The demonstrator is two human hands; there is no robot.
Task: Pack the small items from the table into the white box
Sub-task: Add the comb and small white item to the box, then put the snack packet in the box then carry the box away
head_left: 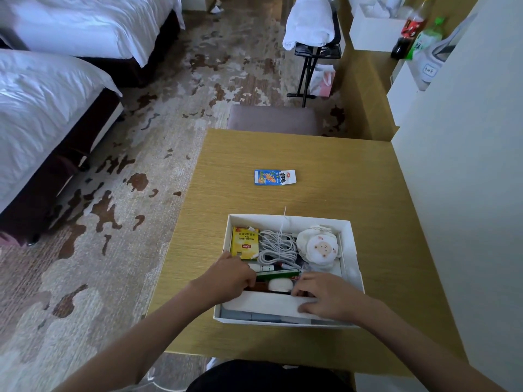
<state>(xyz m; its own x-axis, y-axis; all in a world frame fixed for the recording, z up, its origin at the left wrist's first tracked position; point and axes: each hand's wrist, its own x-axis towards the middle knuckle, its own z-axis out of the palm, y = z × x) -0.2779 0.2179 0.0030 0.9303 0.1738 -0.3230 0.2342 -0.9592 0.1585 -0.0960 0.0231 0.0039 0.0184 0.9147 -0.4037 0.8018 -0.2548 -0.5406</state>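
The box (351, 244) sits by the near edge of the table (353, 179), and both hands are inside it. The left hand (232, 274) dips in at the near left part of the box. Its fingers curl down next to a green pen (278, 275), and I cannot tell if they hold anything. The right hand (325, 295) lies on a flat white sheet (266, 304) that runs along the near side of the box. Its fingers bend over the far edge of the sheet and its thumb sits on top. It may be pinching the sheet, but I cannot tell.

Further back in the box are a yellow tea box (244, 243) in the far left corner, a white cable (277, 247) in the middle, and round pads (319, 248) with a sheep face on the right. The box looks quite full.

One blue packet (275, 177) lies flat on the middle of the table, well apart from the box and closer to the far edge. I think it goes in next. It looks thin, light and a bit crinkly, so it should bend and not break. It lies flat, so it may slide when touched. I think a good way is to pinch one short end with finger and thumb and lift it.

Past the far edge stands a chair (274, 118).
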